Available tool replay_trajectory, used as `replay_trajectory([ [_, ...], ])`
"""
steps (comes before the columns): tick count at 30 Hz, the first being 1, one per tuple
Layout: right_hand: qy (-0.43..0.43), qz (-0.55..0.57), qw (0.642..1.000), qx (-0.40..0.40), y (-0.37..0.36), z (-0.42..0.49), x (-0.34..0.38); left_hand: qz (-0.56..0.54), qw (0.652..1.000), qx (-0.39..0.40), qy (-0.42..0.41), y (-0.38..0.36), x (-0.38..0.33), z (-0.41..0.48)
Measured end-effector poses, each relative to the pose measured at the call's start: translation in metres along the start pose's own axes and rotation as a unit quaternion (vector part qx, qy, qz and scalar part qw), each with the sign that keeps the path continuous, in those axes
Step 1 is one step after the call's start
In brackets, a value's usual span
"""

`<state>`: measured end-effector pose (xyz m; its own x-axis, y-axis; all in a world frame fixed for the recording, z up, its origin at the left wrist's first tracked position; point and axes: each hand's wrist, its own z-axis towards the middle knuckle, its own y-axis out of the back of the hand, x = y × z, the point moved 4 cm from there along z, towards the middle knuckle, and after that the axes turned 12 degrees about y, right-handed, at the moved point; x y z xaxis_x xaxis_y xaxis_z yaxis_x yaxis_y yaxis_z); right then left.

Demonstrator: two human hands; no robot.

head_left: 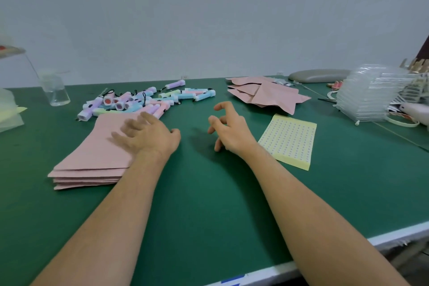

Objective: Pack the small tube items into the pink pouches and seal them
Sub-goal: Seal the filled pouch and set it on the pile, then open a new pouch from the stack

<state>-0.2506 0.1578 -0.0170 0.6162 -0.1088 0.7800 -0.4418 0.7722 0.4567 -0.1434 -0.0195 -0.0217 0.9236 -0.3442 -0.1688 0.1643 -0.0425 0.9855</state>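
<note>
A heap of small pastel tubes (pixel 139 102) with black cords lies at the back left of the green table (pixel 209 193). In front of it sits a flat stack of empty pink pouches (pixel 92 155). My left hand (pixel 146 134) rests over the stack's right edge with fingers spread and blurred, holding nothing. My right hand (pixel 229 127) hovers above the table's middle, fingers loosely curled and empty. A pile of filled pink pouches (pixel 267 95) lies at the back right. A yellow sheet of small round stickers (pixel 290 141) lies just right of my right hand.
A clear glass jar (pixel 55 90) stands at the back left. Stacked clear plastic trays (pixel 371 95) and clutter fill the far right. A grey padded rest (pixel 318 75) lies behind the filled pouches. The table's white front edge (pixel 394 234) runs at lower right.
</note>
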Motion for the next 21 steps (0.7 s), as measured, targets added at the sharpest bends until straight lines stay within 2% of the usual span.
replay_trajectory([
  [3,-0.024,0.007,1.0,-0.017,-0.001,0.003,-0.003,0.005,1.0,-0.018,-0.02,0.001,-0.008,-0.002],
  [8,-0.044,0.027,0.998,-0.028,-0.002,0.001,-0.002,-0.059,0.992,-0.088,-0.066,0.012,-0.013,0.004],
  [11,-0.05,0.037,0.998,-0.027,-0.001,0.001,-0.001,-0.076,0.988,-0.104,-0.083,0.016,-0.009,0.003],
  [14,-0.052,0.035,0.998,-0.021,-0.002,0.001,0.0,-0.008,0.994,-0.08,-0.075,0.011,-0.01,-0.002],
  [16,-0.051,0.033,0.998,-0.017,-0.003,0.001,0.0,0.036,0.997,-0.06,-0.036,0.003,-0.007,-0.002],
  [18,-0.047,0.029,0.998,-0.018,-0.003,0.0,0.0,0.013,1.0,-0.02,0.002,-0.005,-0.003,-0.001],
  [21,-0.03,-0.001,0.999,-0.039,-0.002,0.0,0.0,-0.025,0.999,0.026,0.011,-0.007,-0.005,-0.001],
])
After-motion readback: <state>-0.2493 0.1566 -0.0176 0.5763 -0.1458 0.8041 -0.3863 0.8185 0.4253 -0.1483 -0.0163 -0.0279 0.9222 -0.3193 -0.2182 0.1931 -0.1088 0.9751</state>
